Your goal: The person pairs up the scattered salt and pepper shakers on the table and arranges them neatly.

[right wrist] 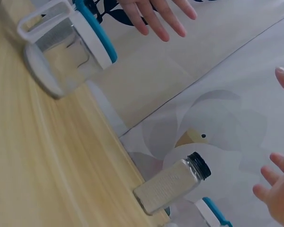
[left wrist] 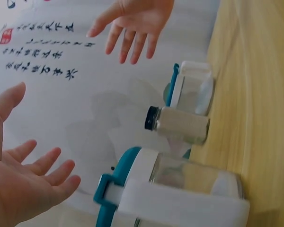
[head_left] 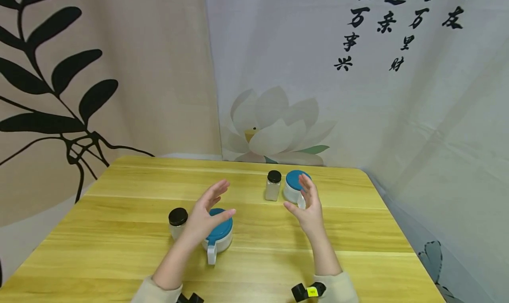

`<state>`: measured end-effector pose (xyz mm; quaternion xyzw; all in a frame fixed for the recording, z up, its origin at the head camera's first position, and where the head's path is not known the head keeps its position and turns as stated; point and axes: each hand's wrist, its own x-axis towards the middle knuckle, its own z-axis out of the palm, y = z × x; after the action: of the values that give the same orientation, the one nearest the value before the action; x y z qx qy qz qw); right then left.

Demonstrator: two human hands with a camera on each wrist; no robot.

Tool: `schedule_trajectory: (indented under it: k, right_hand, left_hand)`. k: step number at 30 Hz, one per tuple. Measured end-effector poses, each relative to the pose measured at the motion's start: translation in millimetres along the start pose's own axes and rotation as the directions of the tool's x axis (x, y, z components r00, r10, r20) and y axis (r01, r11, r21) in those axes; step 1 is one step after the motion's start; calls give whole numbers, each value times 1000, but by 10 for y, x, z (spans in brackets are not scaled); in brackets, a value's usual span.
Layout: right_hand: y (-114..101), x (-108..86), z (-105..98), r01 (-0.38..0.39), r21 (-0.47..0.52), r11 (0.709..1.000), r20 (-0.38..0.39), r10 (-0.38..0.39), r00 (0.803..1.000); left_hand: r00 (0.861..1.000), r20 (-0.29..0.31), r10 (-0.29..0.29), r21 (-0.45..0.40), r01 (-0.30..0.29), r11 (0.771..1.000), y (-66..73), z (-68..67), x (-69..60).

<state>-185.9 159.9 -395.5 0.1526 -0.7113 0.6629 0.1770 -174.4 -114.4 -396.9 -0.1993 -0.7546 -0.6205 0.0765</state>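
Hovering above the wooden table [head_left: 262, 272], both hands were empty. Key relation: near jar [head_left: 224, 237], blue lid on, stood upright just right of and below the left hand [head_left: 204, 219], partly covered by it in the head view. Its handle [head_left: 212, 253] pointed back toward the person. Left was clearly the nearer hand there.

Far jar [head_left: 293, 187], also blue-lidded, stood upright toward the table's back edge, beyond the right hand [head_left: 310, 208], whose fingers overlapped it in the head view. Right was the nearer hand for that one.

Long axes were vertical for both jars and both black-capped bottles: near bottle [head_left: 177, 218] left of the near jar, partly behind the left hand; far bottle [head_left: 273, 186] just left of the far jar.

Hands: both well spread, thumbs apart from the fingers, palms roughly facing each other. Wrist views showed gaps, so no contact with jars or bottles. Nothing gripped, nothing pinched.
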Motion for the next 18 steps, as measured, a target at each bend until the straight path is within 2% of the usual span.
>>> schedule_trajectory:
  k: [7,18]
  right_hand:
    - [74,-28,-67,-4,-18,1000,-24,4,1000]
    - [89,-52,-156,-35,-103,994,-43,30,999]
  left_hand:
    - [999,-12,-42,-36,41,999,-19,113,57]
    - [999,-29,-32,-26,32,999,-32,271,169]
